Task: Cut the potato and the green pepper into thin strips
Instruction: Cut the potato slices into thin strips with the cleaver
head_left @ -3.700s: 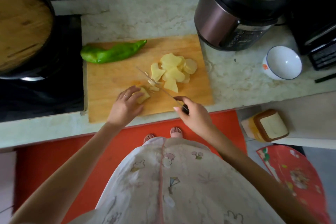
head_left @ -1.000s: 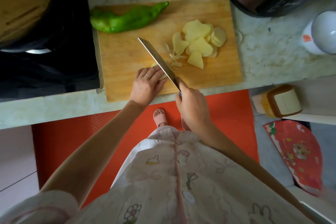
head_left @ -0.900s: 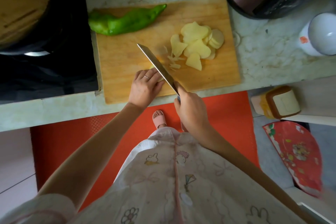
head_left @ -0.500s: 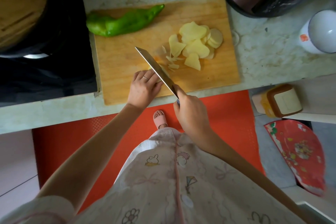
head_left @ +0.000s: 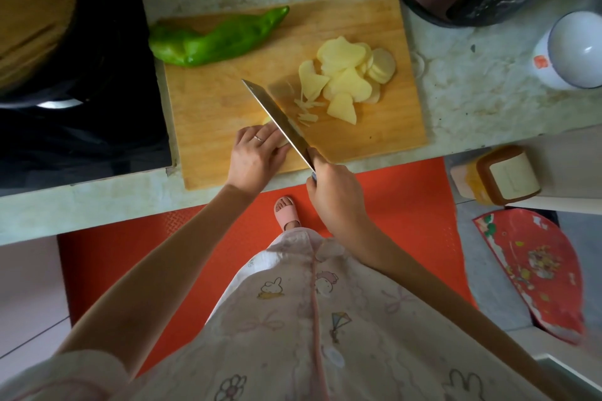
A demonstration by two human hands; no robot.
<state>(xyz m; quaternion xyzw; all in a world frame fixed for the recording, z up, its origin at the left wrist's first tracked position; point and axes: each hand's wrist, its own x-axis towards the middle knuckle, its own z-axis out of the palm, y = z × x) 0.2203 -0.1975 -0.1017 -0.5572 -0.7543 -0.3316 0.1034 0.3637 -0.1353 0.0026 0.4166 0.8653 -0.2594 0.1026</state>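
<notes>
At frame centre, the left hand (head_left: 257,156) curls its fingers over a potato piece (head_left: 267,121) on the cutting board (head_left: 211,107). The right hand (head_left: 335,202) grips the knife (head_left: 277,117), its blade just beside those fingers. Potato slices (head_left: 348,81) and a few thin strips (head_left: 308,111) lie right of the blade. The green pepper (head_left: 218,39) lies whole at the board's upper left.

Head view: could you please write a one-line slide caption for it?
Right hand holds a knife beside the left hand steadying a potato piece on the cutting board, whole green pepper behind.
</notes>
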